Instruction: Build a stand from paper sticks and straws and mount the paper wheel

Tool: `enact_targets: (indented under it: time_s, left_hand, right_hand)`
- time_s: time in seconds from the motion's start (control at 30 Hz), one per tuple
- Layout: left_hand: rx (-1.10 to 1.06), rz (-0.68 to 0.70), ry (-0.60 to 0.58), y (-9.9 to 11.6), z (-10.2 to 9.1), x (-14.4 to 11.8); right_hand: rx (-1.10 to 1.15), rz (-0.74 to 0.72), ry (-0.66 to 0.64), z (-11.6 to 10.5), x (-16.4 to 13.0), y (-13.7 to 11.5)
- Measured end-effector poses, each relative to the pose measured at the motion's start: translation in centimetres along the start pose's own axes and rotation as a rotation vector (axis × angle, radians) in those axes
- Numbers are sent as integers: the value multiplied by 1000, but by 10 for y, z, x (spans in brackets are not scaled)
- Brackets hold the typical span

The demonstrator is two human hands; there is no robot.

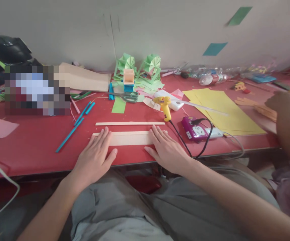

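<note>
Both hands, left hand (94,157) and right hand (165,149), are lying flat, fingers spread, pressing the wooden strips (131,138) down near the table's (34,140) front edge; glue gun (165,106) is sitting unused.

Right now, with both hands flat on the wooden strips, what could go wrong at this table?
1. The glue gun is plugged into the purple socket block; its nozzle may be hot and lies close to the right hand.
2. Its black cord loops off the table edge beside the right forearm, so a snag could drag the gun.
3. The left hand presses the wide strip near the table edge; it could slide off.
</note>
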State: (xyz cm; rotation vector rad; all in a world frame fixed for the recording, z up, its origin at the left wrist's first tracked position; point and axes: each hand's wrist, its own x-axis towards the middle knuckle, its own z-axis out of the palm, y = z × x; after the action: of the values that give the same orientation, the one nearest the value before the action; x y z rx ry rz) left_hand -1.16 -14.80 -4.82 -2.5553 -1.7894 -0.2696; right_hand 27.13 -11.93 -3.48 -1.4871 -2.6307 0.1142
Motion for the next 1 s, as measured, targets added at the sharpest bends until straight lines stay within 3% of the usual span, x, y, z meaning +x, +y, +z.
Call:
enact_targets:
  time_s: [0.17, 0.33, 0.5, 0.6, 0.77, 1.0]
  left_hand:
    - [15, -36, -5, -7, -5, -2]
    - [-6, -70, -15, -20, -14, 8]
    - [49, 88, -62, -38, -16, 7]
    - [65, 135, -79, -38, -15, -2]
    - [31, 70, -96, -33, -14, -12]
    - [68, 125, -50, -39, -21, 6]
  right_hand:
    - [-58, -4, 37, -1, -11, 20]
    - [-96, -39, 97, -7, -4, 31]
    - [-115, -40, 51, -10, 1, 31]
    - [-117, -39, 8, -7, -5, 25]
    - [-79, -22, -21, -2, -13, 23]
    - [-19, -59, 111, -11, 5, 41]
